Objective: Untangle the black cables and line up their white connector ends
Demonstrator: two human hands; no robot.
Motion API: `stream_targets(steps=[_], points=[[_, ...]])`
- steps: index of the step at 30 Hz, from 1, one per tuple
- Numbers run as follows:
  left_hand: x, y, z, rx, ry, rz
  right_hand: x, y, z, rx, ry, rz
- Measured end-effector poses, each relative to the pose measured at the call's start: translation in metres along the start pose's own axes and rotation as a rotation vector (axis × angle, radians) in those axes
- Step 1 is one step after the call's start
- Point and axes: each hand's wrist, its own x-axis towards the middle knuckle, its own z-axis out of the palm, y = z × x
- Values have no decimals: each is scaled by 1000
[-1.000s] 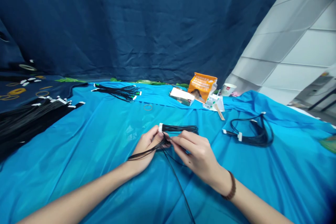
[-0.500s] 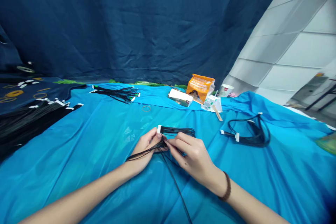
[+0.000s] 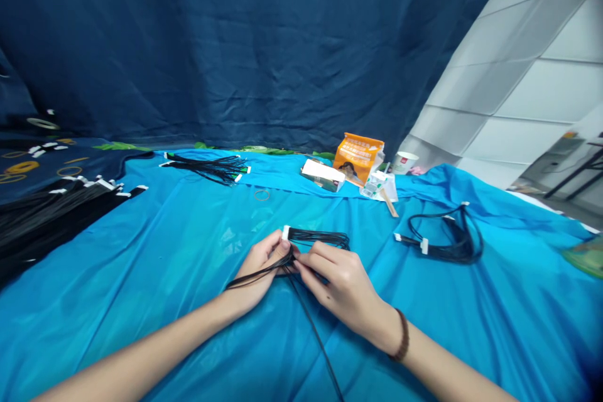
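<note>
My left hand (image 3: pixel 261 264) is closed round a black cable bundle (image 3: pixel 318 237), its thumb near the white connector (image 3: pixel 285 233) at the bundle's upper left end. A loop of the wires hangs over the left wrist. From the right, my right hand (image 3: pixel 342 282) pinches at the wires beside the left fingers; its fingertips meet the bundle there, and what exactly they grip is partly hidden. One black strand (image 3: pixel 313 326) runs down from between the hands to the bottom edge of the view. A brown band (image 3: pixel 402 335) circles the right wrist.
On the blue cloth (image 3: pixel 188 245) a coiled cable bundle (image 3: pixel 455 248) lies right, another bundle (image 3: pixel 207 169) back left. Many black cables (image 3: pixel 51 213) are piled far left. An orange bag (image 3: pixel 358 158), a box (image 3: pixel 323 174), a paper cup (image 3: pixel 405 162) and a rubber band (image 3: pixel 262 195) are toward the back.
My right hand's fingers have shifted slightly at the wires, staying against the bundle. My left hand keeps its hold. The view has barely moved.
</note>
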Motion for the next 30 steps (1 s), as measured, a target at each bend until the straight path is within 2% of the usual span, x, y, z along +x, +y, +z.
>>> stream_targets(steps=[22, 30], points=[[0, -2, 0, 70, -21, 35, -2, -2, 2, 22, -68, -31], [0, -4, -1, 165, -5, 72, -2, -2, 2, 12, -84, -42]])
